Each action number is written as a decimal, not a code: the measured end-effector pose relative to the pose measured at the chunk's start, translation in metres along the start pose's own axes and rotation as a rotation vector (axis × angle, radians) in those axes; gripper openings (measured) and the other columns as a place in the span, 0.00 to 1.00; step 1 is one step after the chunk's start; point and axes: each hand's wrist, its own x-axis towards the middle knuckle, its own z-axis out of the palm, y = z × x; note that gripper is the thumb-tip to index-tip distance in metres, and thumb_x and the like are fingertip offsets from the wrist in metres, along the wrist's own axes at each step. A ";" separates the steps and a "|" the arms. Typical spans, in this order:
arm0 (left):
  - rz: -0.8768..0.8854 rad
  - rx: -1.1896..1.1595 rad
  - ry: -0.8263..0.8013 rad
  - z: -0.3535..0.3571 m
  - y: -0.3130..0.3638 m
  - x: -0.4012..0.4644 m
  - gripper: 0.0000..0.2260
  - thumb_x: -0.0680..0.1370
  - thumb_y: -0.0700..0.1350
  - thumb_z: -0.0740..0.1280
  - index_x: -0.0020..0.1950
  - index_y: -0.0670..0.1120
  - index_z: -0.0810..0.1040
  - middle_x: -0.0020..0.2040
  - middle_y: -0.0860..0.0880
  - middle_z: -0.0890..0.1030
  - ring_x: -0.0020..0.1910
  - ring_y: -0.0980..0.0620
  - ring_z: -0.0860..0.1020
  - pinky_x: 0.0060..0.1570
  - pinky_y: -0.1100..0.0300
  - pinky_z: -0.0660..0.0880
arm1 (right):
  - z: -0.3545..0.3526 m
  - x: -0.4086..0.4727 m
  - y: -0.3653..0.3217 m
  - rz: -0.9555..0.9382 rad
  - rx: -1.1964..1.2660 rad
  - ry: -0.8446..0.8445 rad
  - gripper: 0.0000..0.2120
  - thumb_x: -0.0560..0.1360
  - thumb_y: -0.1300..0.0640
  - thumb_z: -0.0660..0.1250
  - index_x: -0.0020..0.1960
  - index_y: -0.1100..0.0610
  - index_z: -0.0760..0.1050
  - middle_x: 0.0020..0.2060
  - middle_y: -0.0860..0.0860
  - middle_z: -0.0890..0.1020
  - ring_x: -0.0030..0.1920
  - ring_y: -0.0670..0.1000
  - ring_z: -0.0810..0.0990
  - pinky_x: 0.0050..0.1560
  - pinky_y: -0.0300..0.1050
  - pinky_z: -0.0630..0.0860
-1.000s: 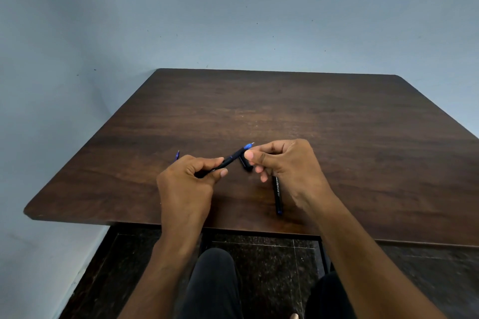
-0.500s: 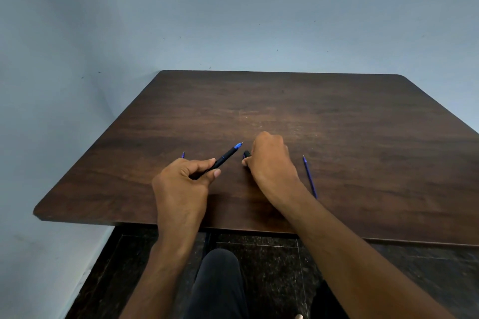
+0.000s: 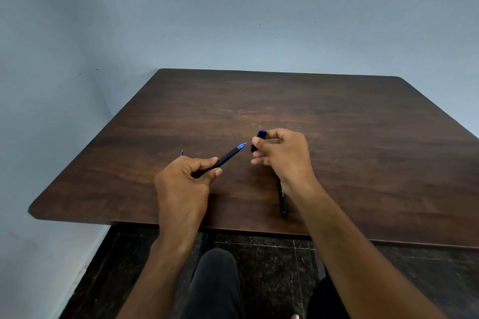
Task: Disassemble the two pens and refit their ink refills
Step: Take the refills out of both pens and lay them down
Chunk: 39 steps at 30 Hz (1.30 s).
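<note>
My left hand (image 3: 185, 184) grips a black pen (image 3: 226, 156) by its barrel, its blue tip pointing up and right. My right hand (image 3: 283, 155) is lifted just right of that tip and pinches a small dark pen cap (image 3: 260, 135) with a blue end. A second black pen barrel (image 3: 283, 201) lies on the wooden table (image 3: 363, 137) under my right wrist, partly hidden. A thin blue refill tip (image 3: 181, 153) pokes out behind my left hand.
The table's near edge runs just under my forearms, with dark tiled floor (image 3: 272, 261) and my knees below. A pale blue wall (image 3: 233, 21) stands behind and to the left of the table.
My right hand dipped to the table half a second ago and has risen again with the cap pinched in its fingers. The left hand has kept the pen nearly still.
</note>
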 end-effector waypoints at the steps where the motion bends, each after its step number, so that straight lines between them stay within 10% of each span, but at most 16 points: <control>1: 0.002 0.006 -0.008 0.001 0.001 0.000 0.13 0.68 0.39 0.79 0.51 0.48 0.86 0.40 0.61 0.81 0.43 0.74 0.77 0.43 0.80 0.69 | -0.002 -0.001 0.000 0.031 0.123 -0.011 0.02 0.77 0.64 0.73 0.46 0.62 0.81 0.40 0.61 0.86 0.33 0.54 0.86 0.40 0.51 0.86; 14: 0.067 -0.024 -0.031 0.008 0.005 -0.001 0.12 0.69 0.39 0.79 0.50 0.49 0.87 0.41 0.59 0.82 0.44 0.69 0.79 0.44 0.79 0.70 | -0.010 -0.019 -0.004 0.094 0.377 -0.219 0.07 0.76 0.63 0.74 0.49 0.67 0.81 0.40 0.64 0.87 0.40 0.60 0.88 0.39 0.48 0.85; 39: -0.086 -0.314 -0.129 0.043 0.034 -0.023 0.06 0.72 0.46 0.77 0.46 0.57 0.87 0.36 0.58 0.86 0.34 0.60 0.84 0.37 0.66 0.80 | -0.014 -0.039 0.007 0.018 0.271 -0.056 0.03 0.71 0.61 0.78 0.40 0.60 0.87 0.27 0.54 0.82 0.27 0.51 0.77 0.37 0.53 0.79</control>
